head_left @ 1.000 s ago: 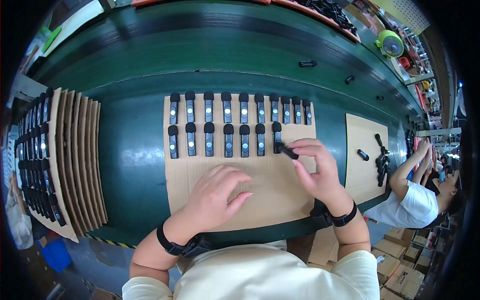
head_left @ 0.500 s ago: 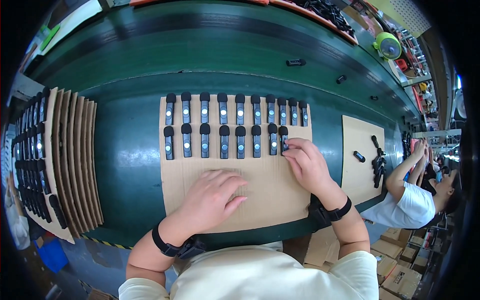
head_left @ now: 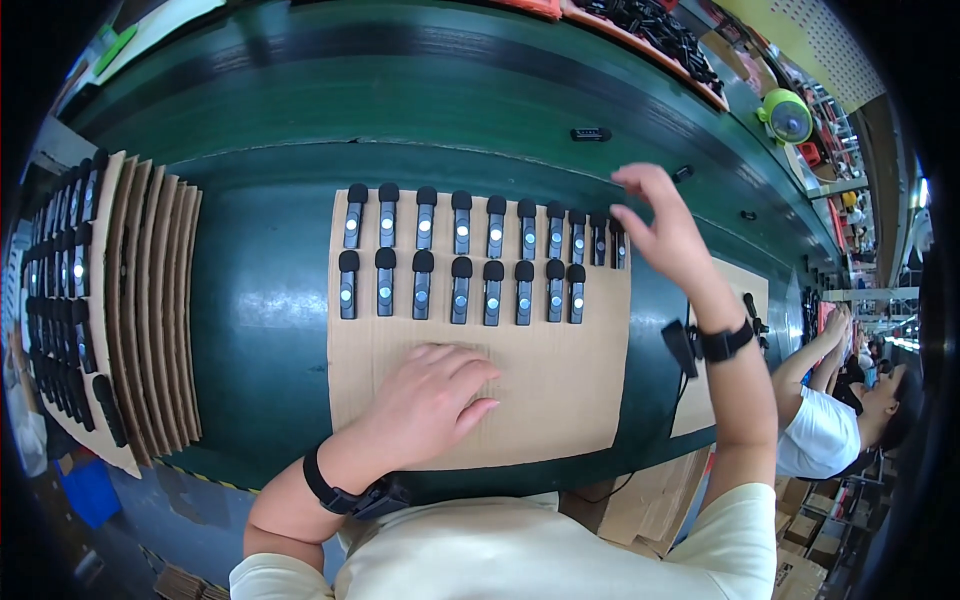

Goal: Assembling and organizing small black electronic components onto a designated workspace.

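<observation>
Two rows of small black clip-on microphones with foam tops stand out on the cardboard sheet (head_left: 545,400) before me; one microphone (head_left: 461,290) sits mid-row in the nearer line. My left hand (head_left: 430,395) rests on the bare lower part of the sheet, fingers loosely bent and apart, holding nothing. Beyond the far right corner of the sheet, my right hand (head_left: 662,230) is raised with thumb and fingers apart and nothing between them. Closest to its fingertips is a small black piece (head_left: 683,174) on the green belt, apart from the hand.
A stack of cardboard sheets (head_left: 160,310) stands at left, microphones on its outer one. Another black microphone (head_left: 590,134) lies on the green conveyor belt (head_left: 400,90). At right are a second cardboard sheet (head_left: 735,330), a green fan (head_left: 785,117) and a seated co-worker (head_left: 825,420).
My right hand has let go of the last microphone in the nearer row and moved up and right, over the belt. My left hand stays on the cardboard. The view has shifted slightly.
</observation>
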### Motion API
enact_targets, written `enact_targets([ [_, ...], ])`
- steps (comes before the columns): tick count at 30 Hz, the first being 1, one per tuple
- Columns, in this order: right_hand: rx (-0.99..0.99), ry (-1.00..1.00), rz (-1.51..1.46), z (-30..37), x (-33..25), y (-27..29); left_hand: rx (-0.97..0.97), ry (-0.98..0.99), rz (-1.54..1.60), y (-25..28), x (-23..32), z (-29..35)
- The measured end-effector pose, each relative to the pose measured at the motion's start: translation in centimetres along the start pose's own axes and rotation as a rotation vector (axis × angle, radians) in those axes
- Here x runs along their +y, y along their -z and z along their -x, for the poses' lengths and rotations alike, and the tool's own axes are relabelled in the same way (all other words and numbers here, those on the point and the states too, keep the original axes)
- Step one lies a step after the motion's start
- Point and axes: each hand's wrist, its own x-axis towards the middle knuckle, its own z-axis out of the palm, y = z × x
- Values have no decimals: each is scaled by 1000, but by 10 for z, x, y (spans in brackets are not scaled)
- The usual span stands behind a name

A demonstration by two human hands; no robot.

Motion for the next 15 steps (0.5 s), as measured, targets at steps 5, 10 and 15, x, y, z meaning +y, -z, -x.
enact_targets([
  [5, -35, 15, 305, -64, 54, -2, 14, -17, 27, -2, -2, -3],
  [10, -83, -38, 370, -101, 70, -13, 27, -26, 34, 0, -1, -2],
  [15, -180, -208, 169, -93, 57, -10, 19, -31, 61, -3, -3, -2],
])
